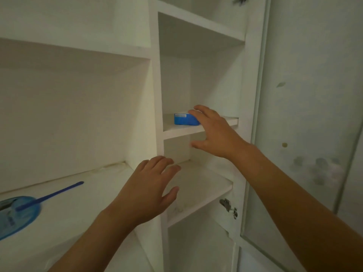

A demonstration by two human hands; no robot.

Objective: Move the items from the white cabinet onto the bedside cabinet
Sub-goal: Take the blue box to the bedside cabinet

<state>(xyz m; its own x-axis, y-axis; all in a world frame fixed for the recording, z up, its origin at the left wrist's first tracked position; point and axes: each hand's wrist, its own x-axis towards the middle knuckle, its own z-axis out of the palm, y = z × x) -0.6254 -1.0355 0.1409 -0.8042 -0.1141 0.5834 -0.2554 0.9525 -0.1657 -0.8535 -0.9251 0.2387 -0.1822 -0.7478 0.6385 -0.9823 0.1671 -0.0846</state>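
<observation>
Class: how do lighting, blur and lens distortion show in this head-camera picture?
Head view: dim, greenish light; shadowed upper compartments; shelf edges bow from the wide-angle lens; the blue bag at lower left is smeared, the blue box fairly sharp, the right hand slightly soft.

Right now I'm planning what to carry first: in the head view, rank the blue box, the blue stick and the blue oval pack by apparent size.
1. blue oval pack, cut off by the frame
2. blue stick
3. blue box, farther away and partly hidden, so its rank is unsure

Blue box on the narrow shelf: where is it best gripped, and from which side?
Grip the blue box across its short front end, coming straight in from the open cabinet front. It lies flat, the compartment walls block its sides, and the right hand already reaches over it.
</observation>
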